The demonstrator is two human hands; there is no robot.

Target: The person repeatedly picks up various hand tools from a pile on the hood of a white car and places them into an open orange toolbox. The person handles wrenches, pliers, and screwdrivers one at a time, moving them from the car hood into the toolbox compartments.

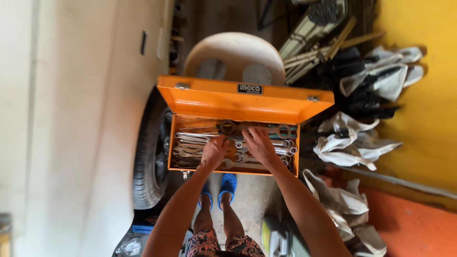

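Yellow wall, piled white rags (354,143) and a white car's tyre (150,157) frame a cramped garage floor where an orange metal toolbox (238,100) rests, apparently on a pale plastic chair (235,54), its lid already swung open. Both hands are down among the wrenches (190,145) heaped in the tray, so the rummaging looks under way, and no tool has been lifted clear. The left hand (214,151) curls loosely, knuckles up, fingers resting on the spanners; whether its grip has closed on one I cannot tell. The right hand (259,145) lies spread and fairly open, fingertips touching the wrenches nearer the lid, holding nothing visible.
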